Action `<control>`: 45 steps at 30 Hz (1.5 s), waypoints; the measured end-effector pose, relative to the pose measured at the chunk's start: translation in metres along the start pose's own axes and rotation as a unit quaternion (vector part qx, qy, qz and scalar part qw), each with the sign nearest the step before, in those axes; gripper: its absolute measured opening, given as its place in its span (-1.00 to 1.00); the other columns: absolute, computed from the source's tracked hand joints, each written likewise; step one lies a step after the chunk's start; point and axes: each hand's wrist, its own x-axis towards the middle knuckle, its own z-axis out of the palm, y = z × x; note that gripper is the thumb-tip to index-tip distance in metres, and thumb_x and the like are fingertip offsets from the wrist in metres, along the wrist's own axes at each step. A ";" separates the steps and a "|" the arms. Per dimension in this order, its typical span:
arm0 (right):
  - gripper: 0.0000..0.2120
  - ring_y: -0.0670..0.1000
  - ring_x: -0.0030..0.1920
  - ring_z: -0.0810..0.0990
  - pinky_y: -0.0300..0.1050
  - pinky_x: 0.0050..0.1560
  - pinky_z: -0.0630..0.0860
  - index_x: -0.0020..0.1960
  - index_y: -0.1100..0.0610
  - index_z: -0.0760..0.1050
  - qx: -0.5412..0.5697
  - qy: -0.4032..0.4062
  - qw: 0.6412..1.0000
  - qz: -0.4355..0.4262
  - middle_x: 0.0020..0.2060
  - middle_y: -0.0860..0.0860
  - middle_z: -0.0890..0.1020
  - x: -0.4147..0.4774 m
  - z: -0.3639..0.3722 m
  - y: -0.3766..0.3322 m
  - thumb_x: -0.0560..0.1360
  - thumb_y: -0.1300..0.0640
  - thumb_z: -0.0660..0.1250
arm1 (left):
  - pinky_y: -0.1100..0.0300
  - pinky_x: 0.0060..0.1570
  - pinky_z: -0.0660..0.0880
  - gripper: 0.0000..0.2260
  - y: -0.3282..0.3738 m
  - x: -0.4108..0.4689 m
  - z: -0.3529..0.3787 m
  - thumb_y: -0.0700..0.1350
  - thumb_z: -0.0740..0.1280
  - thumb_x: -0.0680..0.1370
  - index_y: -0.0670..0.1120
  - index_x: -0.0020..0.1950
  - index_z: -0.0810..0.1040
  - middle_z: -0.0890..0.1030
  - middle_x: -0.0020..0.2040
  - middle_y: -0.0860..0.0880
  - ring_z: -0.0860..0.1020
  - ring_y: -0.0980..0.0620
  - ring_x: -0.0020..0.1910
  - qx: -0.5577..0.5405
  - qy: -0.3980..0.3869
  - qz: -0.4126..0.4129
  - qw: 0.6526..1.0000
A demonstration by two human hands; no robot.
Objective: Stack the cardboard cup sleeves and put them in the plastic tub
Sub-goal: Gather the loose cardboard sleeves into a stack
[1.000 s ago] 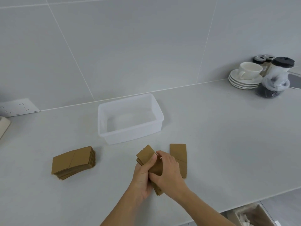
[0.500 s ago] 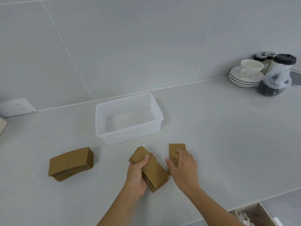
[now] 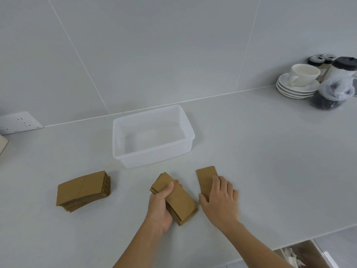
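One loose sleeve (image 3: pixel 206 178) lies before the empty tub (image 3: pixel 123 130); my right hand (image 3: pixel 220 200) rests flat, open on it. I'd slide it onto the bundle (image 3: pixel 179 200) my left hand (image 3: pixel 160 207) clasps.

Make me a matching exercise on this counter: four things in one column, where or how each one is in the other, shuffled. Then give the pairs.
Things
1. plastic tub
2. left hand
3. right hand
4. white cup

States
A. on stacked saucers
B. flat on a single sleeve
C. gripping a stack of sleeves
D. empty, near the wall

Pairs: 1-D, 2-C, 3-B, 4-A
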 end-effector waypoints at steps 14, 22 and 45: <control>-0.44 0.06 0.24 0.32 -0.08 0.24 0.22 0.35 0.16 0.22 0.154 0.001 0.988 -0.025 0.28 0.06 0.35 0.011 -0.016 -0.020 0.40 0.04 0.28 | -0.01 -0.12 0.57 -0.84 0.006 0.002 0.001 -0.22 0.36 0.47 -0.17 0.04 0.61 0.70 -0.09 -0.12 0.63 -0.08 -0.08 0.011 0.010 0.005 1.000; -0.49 -0.01 0.23 0.28 -0.18 0.24 0.17 0.31 0.10 0.26 0.246 -0.023 0.963 -0.109 0.27 0.00 0.34 0.008 -0.025 -0.048 0.41 0.01 0.29 | -0.01 -0.16 0.61 -0.71 0.011 0.001 -0.003 -0.06 0.46 0.32 -0.12 0.00 0.66 0.71 -0.03 -0.16 0.67 -0.15 -0.05 0.026 -0.013 0.026 0.999; -0.51 -0.18 0.15 0.24 -0.18 0.23 0.20 0.27 -0.04 0.29 0.333 -0.104 0.921 -0.175 0.16 -0.19 0.29 0.006 -0.021 -0.058 0.39 -0.19 0.24 | 0.06 -0.22 0.60 -0.75 0.015 0.006 -0.005 -0.14 0.37 0.35 -0.12 0.00 0.66 0.70 -0.09 -0.10 0.66 -0.07 -0.16 -0.056 -0.020 0.056 0.997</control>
